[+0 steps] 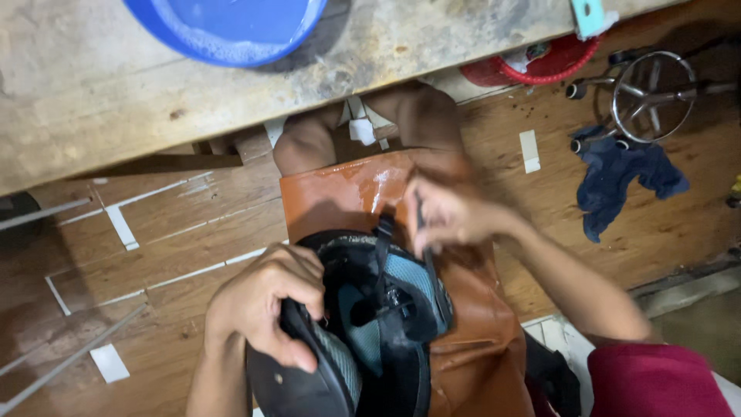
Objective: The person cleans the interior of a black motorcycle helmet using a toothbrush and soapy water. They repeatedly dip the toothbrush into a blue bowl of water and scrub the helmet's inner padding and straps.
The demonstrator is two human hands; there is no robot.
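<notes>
1. Head view: a dark helmet [363, 332] with teal mesh lining is seen lying open side up on a brown apron [463, 340] spread over the person's lap; its lower part is cut off by the bottom edge of the picture.
2. The helmet's rim is gripped by the left hand [266, 305], fingers curled over the edge and thumb pressed on the outer shell.
3. The right hand [451, 216] is blurred; its fingers are pinched together on a black strap [423, 232] raised above the helmet's far side. Which part of the strap is held cannot be made out.
4. The right forearm ends in a dark red sleeve [656, 382], cut off at the lower right corner.
5. Two bare knees [363, 131] are seen beyond the apron, partly hidden under the near edge of a worn wooden table [116, 93].
6. A blue basin [231, 27] is seen at the table's top edge, cropped by the frame.
7. On the wooden floor [154, 232], a red basket [540, 66], a metal stool base [652, 93] and a blue cloth [625, 177] lie well apart from the hands, at upper right.
</notes>
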